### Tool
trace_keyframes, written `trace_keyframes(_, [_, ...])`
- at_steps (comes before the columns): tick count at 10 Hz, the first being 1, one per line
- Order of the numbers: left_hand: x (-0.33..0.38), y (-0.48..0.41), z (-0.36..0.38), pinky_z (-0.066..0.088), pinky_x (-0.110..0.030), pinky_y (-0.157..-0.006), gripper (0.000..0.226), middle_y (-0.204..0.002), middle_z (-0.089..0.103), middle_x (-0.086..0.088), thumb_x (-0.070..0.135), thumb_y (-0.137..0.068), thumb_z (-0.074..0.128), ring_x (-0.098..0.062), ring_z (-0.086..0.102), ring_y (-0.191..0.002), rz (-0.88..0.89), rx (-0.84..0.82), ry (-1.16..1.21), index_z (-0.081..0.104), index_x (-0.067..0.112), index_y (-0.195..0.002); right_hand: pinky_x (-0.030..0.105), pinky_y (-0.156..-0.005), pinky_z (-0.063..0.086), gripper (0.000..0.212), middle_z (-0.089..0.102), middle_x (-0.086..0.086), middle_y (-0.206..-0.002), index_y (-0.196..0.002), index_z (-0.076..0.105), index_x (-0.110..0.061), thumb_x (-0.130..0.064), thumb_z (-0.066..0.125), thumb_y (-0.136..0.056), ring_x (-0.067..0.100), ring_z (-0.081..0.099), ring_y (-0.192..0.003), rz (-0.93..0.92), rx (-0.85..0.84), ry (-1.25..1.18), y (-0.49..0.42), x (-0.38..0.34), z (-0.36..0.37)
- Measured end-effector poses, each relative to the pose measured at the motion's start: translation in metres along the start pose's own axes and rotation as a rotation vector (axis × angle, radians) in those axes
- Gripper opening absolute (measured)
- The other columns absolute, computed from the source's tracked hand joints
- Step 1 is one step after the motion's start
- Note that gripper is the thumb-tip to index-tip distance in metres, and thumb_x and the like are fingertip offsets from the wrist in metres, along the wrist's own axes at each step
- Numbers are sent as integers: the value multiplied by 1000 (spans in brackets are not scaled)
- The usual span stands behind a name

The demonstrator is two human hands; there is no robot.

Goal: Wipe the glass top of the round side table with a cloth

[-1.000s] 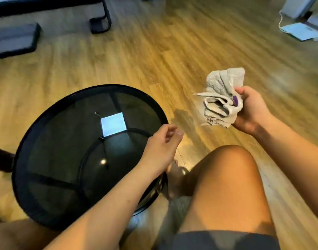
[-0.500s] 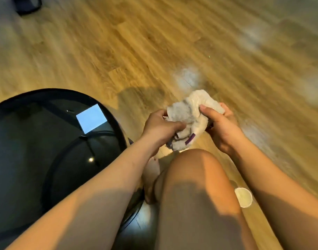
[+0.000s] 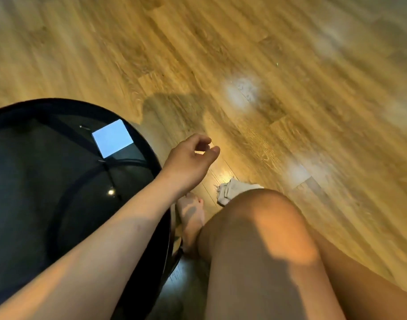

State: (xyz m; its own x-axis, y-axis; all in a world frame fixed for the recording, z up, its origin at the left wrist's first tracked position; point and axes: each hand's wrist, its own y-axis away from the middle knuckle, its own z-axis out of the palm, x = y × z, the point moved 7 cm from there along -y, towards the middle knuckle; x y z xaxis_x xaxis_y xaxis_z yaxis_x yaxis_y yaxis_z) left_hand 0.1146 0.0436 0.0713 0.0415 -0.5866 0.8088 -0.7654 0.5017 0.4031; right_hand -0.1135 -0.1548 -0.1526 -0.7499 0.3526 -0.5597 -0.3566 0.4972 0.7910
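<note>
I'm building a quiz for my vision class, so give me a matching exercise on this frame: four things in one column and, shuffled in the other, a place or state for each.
Things
1. cloth
2. left hand
3. glass top
4. bare foot

Places or states
A. dark, reflecting a bright square
B. on the floor, between the table and the knee
C. pale, crumpled, partly hidden behind the knee
D. over the floor just past the table's rim, fingers loosely curled, empty

Pairs: 1-C, 2-D, 3-A, 4-B
</note>
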Motion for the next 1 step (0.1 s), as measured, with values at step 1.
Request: trace_keyframes(1, [17, 23, -30, 51, -42, -100, 17, -112, 71, -3, 34, -98, 57, -18, 67, -104, 42, 32, 212, 68, 23, -106, 28, -65, 48, 29, 65, 18, -116, -118, 57, -8, -17, 66, -92, 36, 62, -104, -150, -23, -189, 47, -74, 10])
